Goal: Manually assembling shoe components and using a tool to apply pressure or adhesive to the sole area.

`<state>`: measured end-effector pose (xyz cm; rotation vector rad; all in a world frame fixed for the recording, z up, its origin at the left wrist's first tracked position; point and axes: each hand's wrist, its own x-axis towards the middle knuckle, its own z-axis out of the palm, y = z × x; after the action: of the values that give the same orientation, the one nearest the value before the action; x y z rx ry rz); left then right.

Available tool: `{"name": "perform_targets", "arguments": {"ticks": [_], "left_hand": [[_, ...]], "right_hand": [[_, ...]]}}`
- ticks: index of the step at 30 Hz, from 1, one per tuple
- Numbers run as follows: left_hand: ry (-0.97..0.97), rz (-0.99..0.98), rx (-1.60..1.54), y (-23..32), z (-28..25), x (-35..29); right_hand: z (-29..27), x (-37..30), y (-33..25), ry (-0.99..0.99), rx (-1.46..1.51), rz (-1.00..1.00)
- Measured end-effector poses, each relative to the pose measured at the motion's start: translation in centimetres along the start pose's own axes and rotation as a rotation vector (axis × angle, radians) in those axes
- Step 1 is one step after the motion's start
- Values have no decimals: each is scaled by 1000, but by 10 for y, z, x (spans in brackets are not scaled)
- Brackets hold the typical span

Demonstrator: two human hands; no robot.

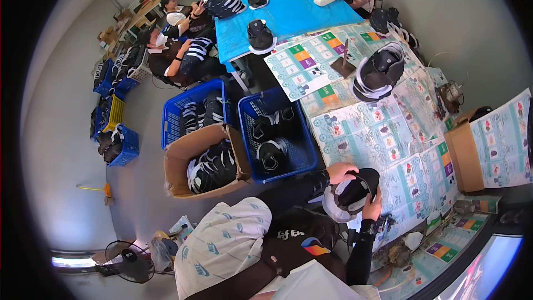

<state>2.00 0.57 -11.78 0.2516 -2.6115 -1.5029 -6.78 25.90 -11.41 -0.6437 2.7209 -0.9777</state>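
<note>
A black shoe with a white sole is held between my two hands at the near left edge of the paper-covered table. My left hand grips its far left side, fingers bent over the dark upper. On the near right side, my right hand holds the same shoe with the thumb up along it. The opening of the shoe faces up, and part of its upper is hidden by my fingers. Farther along the table stands another black and white shoe, apart from my hands.
Beside the table are two blue baskets and a cardboard box, all holding shoes. A blue-covered table bears more shoes, with several people seated around it. A small brown stand and a cardboard piece are on my table.
</note>
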Motion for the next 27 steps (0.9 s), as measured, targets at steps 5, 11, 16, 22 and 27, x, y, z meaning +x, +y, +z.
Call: {"name": "perform_targets", "arguments": {"ticks": [5, 11, 16, 22, 27], "left_hand": [[-18, 51, 58, 7, 25, 14], [34, 145, 102, -1, 28, 32], [37, 200, 76, -3, 23, 39], [48, 251, 106, -4, 50, 25], [103, 201, 28, 10, 60, 30]], "right_hand": [[-3, -15, 22, 163, 123, -184], [-2, -3, 22, 232, 211, -131], [-5, 0, 20, 254, 218, -161], [-4, -22, 31, 291, 216, 14], [25, -11, 70, 340, -5, 20]]}}
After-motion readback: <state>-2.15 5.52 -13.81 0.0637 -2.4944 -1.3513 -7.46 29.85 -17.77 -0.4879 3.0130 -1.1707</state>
